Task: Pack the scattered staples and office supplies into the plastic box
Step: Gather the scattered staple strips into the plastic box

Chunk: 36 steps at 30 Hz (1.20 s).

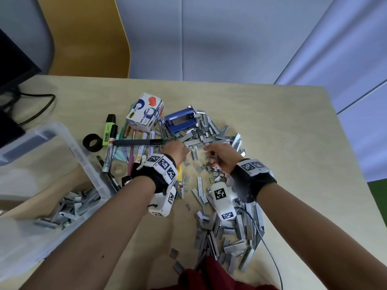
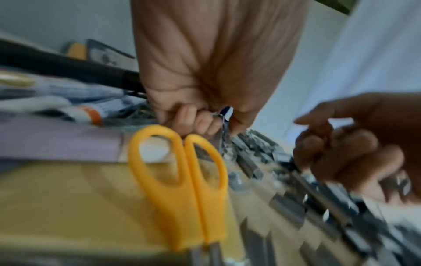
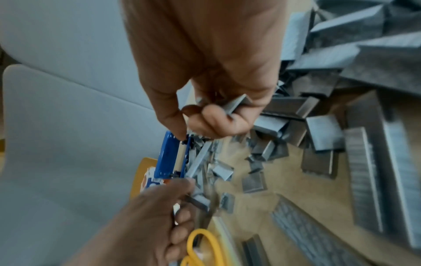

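Pale wooden desk (image 1: 282, 143) against grey partition panels, strewn with grey metal staples (image 1: 230, 233) in short bars and long strips. Both hands work at the middle of the scatter. Right hand (image 1: 219, 158): fingers curled round a bundle of staple bars, one bar jutting between thumb and palm in the right wrist view. Left hand (image 1: 177, 151): fingers curled, pinching a few staple strips, seen plainly only in the left wrist view. More staples lie beyond both hands against a blue hole punch (image 1: 181, 121), and a larger heap lies behind the right wrist, toward the person.

Clear plastic box (image 1: 83, 155), well to the left of the left hand, holds a layer of staple bars (image 1: 69, 208) on its floor.

Left of the left hand: markers, a green highlighter (image 1: 109, 129), a black tape roll (image 1: 92, 142) and a tape dispenser carton (image 1: 146, 114). Yellow-handled scissors (image 2: 182, 189) lie just under the left wrist; the wrist views show the handles whole, the head view only a yellow sliver.
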Each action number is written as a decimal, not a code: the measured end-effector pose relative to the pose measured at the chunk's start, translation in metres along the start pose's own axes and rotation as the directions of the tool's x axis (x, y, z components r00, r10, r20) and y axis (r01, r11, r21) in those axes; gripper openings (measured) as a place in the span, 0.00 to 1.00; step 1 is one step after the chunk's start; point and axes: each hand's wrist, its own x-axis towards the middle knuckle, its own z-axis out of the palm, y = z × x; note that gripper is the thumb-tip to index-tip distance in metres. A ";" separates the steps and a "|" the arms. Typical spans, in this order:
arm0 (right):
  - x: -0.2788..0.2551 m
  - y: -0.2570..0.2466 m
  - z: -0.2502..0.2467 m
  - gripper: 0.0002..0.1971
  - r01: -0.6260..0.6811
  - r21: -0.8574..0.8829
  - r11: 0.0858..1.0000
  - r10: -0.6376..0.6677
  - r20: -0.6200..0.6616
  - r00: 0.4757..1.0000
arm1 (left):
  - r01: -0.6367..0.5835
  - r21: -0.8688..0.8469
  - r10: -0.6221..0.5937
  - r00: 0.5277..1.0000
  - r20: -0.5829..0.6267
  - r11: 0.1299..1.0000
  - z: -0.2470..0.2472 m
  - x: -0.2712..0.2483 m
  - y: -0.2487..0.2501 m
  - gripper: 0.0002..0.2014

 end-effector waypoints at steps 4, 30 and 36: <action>0.006 -0.002 0.015 0.15 0.108 -0.524 0.845 -0.144 -0.029 0.989 | 0.044 -0.373 -0.041 0.999 0.018 0.927 -0.010 -0.007 -0.004 0.19; -0.027 -0.004 0.023 0.13 -0.076 0.315 0.946 0.026 0.159 0.987 | 0.141 -0.989 0.043 0.989 0.144 0.049 -0.061 -0.076 -0.004 0.20; -0.051 -0.019 0.065 0.14 -0.105 0.252 0.962 0.046 0.230 0.972 | -0.060 -0.885 0.093 0.995 -0.019 0.461 -0.120 -0.133 -0.012 0.19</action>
